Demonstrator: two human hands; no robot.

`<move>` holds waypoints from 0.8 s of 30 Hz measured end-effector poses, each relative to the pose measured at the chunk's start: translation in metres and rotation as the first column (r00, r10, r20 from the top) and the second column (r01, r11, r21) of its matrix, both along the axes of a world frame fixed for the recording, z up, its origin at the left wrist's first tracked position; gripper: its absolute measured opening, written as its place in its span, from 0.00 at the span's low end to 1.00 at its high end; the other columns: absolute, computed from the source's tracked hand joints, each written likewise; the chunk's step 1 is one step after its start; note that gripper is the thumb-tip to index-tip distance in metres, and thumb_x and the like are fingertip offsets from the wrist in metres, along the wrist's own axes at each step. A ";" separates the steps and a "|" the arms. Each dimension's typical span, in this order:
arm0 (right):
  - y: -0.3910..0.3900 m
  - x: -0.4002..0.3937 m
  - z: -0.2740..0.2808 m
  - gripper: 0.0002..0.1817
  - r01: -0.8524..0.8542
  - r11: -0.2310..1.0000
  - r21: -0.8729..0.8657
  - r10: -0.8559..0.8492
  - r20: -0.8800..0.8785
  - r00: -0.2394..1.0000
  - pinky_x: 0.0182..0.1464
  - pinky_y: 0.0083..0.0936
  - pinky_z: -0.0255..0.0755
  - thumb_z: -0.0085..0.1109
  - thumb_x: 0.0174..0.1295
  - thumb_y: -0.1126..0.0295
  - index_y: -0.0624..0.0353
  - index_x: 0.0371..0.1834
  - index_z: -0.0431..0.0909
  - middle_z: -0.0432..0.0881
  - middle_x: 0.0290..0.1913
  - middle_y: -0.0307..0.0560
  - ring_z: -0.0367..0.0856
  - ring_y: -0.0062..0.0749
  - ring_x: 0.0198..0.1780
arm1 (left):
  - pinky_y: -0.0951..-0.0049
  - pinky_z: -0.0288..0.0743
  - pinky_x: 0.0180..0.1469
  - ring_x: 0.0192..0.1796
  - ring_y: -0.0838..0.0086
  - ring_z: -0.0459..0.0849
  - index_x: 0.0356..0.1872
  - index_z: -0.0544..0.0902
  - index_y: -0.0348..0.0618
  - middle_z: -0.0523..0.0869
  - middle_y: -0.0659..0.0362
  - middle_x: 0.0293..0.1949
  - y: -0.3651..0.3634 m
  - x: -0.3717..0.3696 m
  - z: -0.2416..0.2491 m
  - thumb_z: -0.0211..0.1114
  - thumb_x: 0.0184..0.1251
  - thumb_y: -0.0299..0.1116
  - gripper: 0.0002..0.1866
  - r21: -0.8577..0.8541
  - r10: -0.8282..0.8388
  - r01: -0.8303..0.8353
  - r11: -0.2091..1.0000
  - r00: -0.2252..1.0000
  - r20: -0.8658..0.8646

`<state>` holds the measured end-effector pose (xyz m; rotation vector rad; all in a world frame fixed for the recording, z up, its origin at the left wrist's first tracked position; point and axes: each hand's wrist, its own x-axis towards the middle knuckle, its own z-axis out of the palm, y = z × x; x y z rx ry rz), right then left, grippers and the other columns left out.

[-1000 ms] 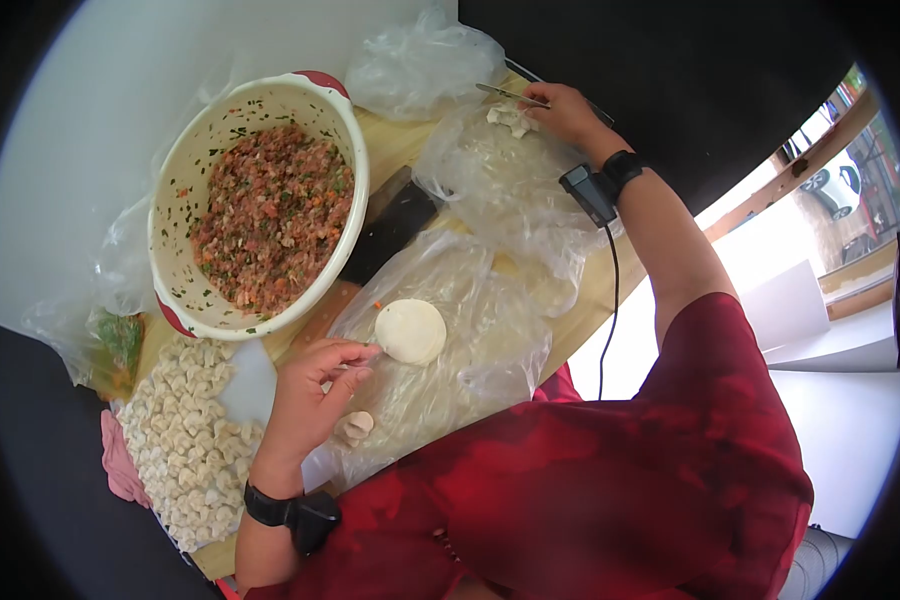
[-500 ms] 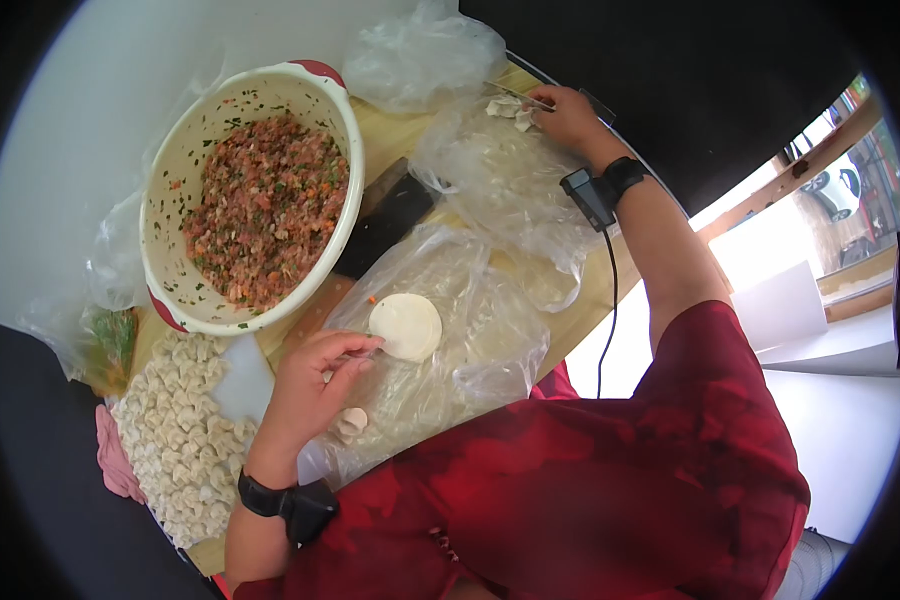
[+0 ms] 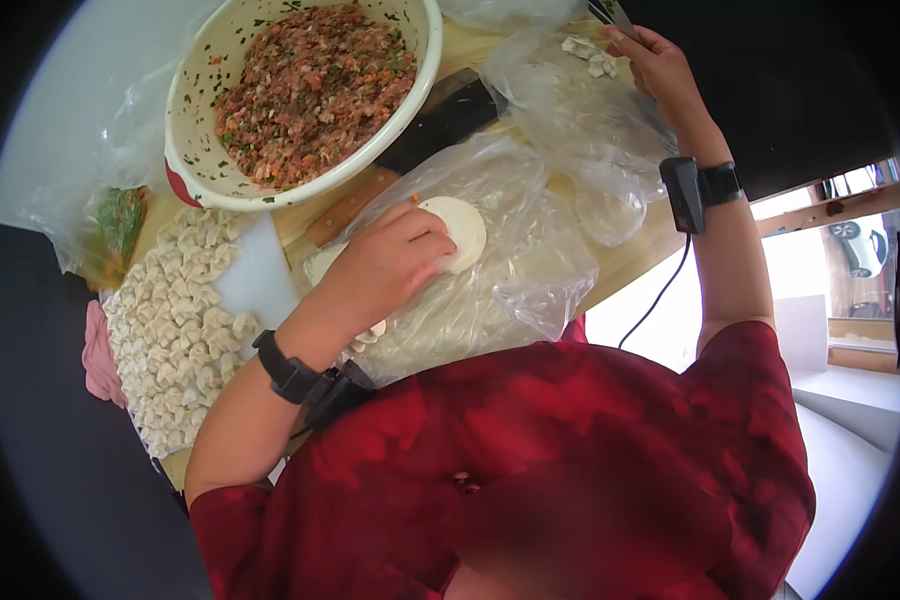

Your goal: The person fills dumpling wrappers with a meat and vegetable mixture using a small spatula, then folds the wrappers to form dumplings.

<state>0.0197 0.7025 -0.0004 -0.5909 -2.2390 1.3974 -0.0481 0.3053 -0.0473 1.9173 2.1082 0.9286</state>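
Note:
My left hand [image 3: 395, 258] is closed, its fingertips at the near-left edge of a round white dough wrapper [image 3: 462, 232], which lies on a clear plastic bag [image 3: 510, 285]. Bits of dough [image 3: 368, 335] show just below this hand. At the upper right, my right hand [image 3: 660, 75] is closed round a thin metal utensil [image 3: 613, 14], only partly in view. Several pale dough scraps [image 3: 592, 56] lie beside its fingers. A large cream bowl [image 3: 425, 75] of minced meat filling [image 3: 315, 95] stands at the upper left.
Many small shaped dumplings [image 3: 175, 335] cover a board at the left, beside a pink cloth [image 3: 100, 355]. A wooden-handled cleaver [image 3: 350, 207] lies between bowl and bag. Greens in plastic [image 3: 120, 222] sit left of the bowl. A cable [image 3: 660, 300] hangs from the right wrist device.
The view has shifted, so the bowl appears higher. My left hand has come over the wrapper's edge, and its fingers have curled in. My right hand still holds the utensil, now raised more upright.

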 end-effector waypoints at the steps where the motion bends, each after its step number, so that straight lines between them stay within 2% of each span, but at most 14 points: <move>1: -0.015 0.003 0.007 0.15 0.000 1.000 0.001 0.000 0.003 1.000 0.25 0.10 0.56 0.60 0.67 0.59 0.54 0.50 0.84 0.81 0.35 0.31 0.63 0.07 0.23 | 0.67 0.76 0.50 0.48 0.62 0.81 0.39 0.84 0.41 0.82 0.57 0.45 0.001 0.002 -0.002 0.73 0.50 0.25 0.13 0.023 0.039 -0.039 0.999 0.999 0.009; 3: -0.047 0.008 0.017 0.15 -0.114 0.989 -0.094 0.107 -0.073 0.992 0.21 0.10 0.46 0.59 0.68 0.58 0.54 0.49 0.83 0.78 0.31 0.29 0.53 0.05 0.20 | 0.66 0.76 0.50 0.48 0.62 0.81 0.38 0.84 0.41 0.82 0.57 0.44 0.001 0.003 -0.005 0.73 0.50 0.26 0.13 0.045 0.075 -0.076 0.996 0.997 0.023; 4: -0.062 0.013 0.024 0.15 -0.113 0.989 -0.094 0.107 -0.071 0.992 0.21 0.10 0.46 0.59 0.68 0.58 0.54 0.49 0.83 0.78 0.31 0.29 0.53 0.05 0.20 | 0.67 0.76 0.50 0.48 0.62 0.81 0.38 0.83 0.41 0.82 0.57 0.44 0.001 0.003 -0.006 0.74 0.49 0.26 0.13 0.021 0.123 -0.126 0.992 0.988 0.098; 6: -0.095 0.025 0.033 0.14 -0.296 0.940 -0.171 0.309 0.053 0.950 0.26 0.14 0.64 0.59 0.64 0.58 0.53 0.45 0.84 0.82 0.30 0.32 0.71 0.13 0.24 | 0.67 0.76 0.50 0.48 0.62 0.81 0.38 0.83 0.41 0.82 0.57 0.44 0.001 0.001 -0.008 0.74 0.48 0.26 0.13 -0.004 0.174 -0.176 0.984 0.970 0.172; 7: -0.114 0.028 0.028 0.14 -0.361 0.906 -0.220 0.382 0.061 0.922 0.23 0.10 0.56 0.56 0.68 0.57 0.55 0.43 0.83 0.78 0.27 0.29 0.63 0.09 0.21 | 0.67 0.76 0.49 0.47 0.62 0.81 0.37 0.83 0.42 0.82 0.57 0.42 0.002 0.001 -0.008 0.74 0.48 0.27 0.13 0.010 0.178 -0.182 0.983 0.973 0.145; 9: -0.140 0.032 0.006 0.13 -0.448 0.837 -0.313 0.485 0.048 0.873 0.23 0.11 0.58 0.56 0.69 0.58 0.55 0.43 0.82 0.78 0.27 0.30 0.64 0.10 0.21 | 0.67 0.77 0.48 0.46 0.62 0.81 0.36 0.83 0.42 0.82 0.57 0.41 0.004 0.004 -0.007 0.74 0.49 0.28 0.12 0.026 0.180 -0.184 0.983 0.977 0.118; 11: -0.157 0.035 -0.009 0.12 -0.455 0.801 -0.388 0.510 0.046 0.859 0.23 0.11 0.59 0.54 0.70 0.60 0.56 0.43 0.81 0.78 0.27 0.31 0.64 0.10 0.21 | 0.66 0.76 0.46 0.43 0.61 0.79 0.32 0.83 0.43 0.82 0.58 0.39 0.010 0.009 -0.005 0.73 0.49 0.30 0.10 0.090 0.218 -0.218 0.972 0.976 0.004; 15: -0.174 0.038 -0.011 0.13 -0.486 0.742 -0.461 0.543 -0.012 0.840 0.25 0.11 0.59 0.54 0.71 0.59 0.57 0.44 0.81 0.78 0.27 0.31 0.65 0.11 0.22 | 0.65 0.75 0.45 0.43 0.61 0.79 0.31 0.83 0.44 0.82 0.58 0.36 0.011 0.010 -0.009 0.72 0.50 0.30 0.08 0.095 0.190 -0.182 0.979 0.978 -0.084; 18: -0.176 0.040 0.002 0.13 -0.487 0.792 -0.369 0.529 0.017 0.848 0.26 0.12 0.59 0.55 0.70 0.59 0.58 0.42 0.82 0.77 0.28 0.30 0.65 0.11 0.23 | 0.71 0.76 0.44 0.41 0.67 0.81 0.30 0.83 0.41 0.83 0.59 0.36 0.008 0.006 -0.013 0.72 0.54 0.28 0.06 0.167 0.214 -0.201 0.965 0.975 -0.065; 19: -0.177 0.041 0.005 0.13 -0.481 0.820 -0.309 0.519 0.048 0.854 0.26 0.12 0.60 0.56 0.69 0.60 0.59 0.41 0.82 0.78 0.28 0.30 0.66 0.11 0.24 | 0.74 0.76 0.44 0.40 0.72 0.81 0.32 0.83 0.40 0.83 0.61 0.36 0.006 0.007 -0.015 0.70 0.58 0.28 0.05 0.125 0.283 -0.309 0.943 0.941 0.185; 20: -0.179 0.041 0.003 0.13 -0.485 0.820 -0.305 0.521 0.046 0.852 0.26 0.12 0.60 0.56 0.69 0.60 0.59 0.41 0.82 0.78 0.28 0.30 0.66 0.11 0.24 | 0.77 0.75 0.44 0.39 0.77 0.81 0.34 0.83 0.40 0.84 0.63 0.36 0.004 0.007 -0.016 0.69 0.61 0.28 0.04 0.059 0.344 -0.402 0.914 0.841 0.419; 21: -0.181 0.041 -0.001 0.14 -0.473 0.830 -0.295 0.491 -0.015 0.871 0.26 0.13 0.60 0.59 0.67 0.59 0.59 0.38 0.82 0.78 0.28 0.30 0.67 0.11 0.25 | 0.77 0.75 0.44 0.39 0.77 0.81 0.34 0.83 0.40 0.84 0.63 0.36 0.003 0.005 -0.017 0.69 0.61 0.28 0.04 0.065 0.346 -0.406 0.912 0.842 0.414; 23: -0.187 0.038 -0.005 0.15 -0.470 0.836 -0.284 0.468 -0.080 0.880 0.26 0.14 0.61 0.62 0.65 0.57 0.60 0.36 0.82 0.78 0.27 0.31 0.68 0.12 0.25 | 0.80 0.72 0.37 0.32 0.84 0.78 0.37 0.82 0.40 0.84 0.64 0.33 -0.001 0.001 -0.014 0.65 0.67 0.28 0.04 -0.011 0.243 -0.465 0.885 0.443 0.863; 24: -0.190 0.037 -0.006 0.18 -0.444 0.862 -0.244 0.475 0.081 0.876 0.27 0.16 0.62 0.66 0.61 0.54 0.61 0.32 0.82 0.78 0.26 0.32 0.69 0.13 0.25 | 0.83 0.71 0.38 0.35 0.88 0.76 0.40 0.81 0.38 0.83 0.67 0.33 -0.005 -0.001 -0.009 0.64 0.70 0.30 0.06 -0.022 0.246 -0.446 0.895 0.452 0.858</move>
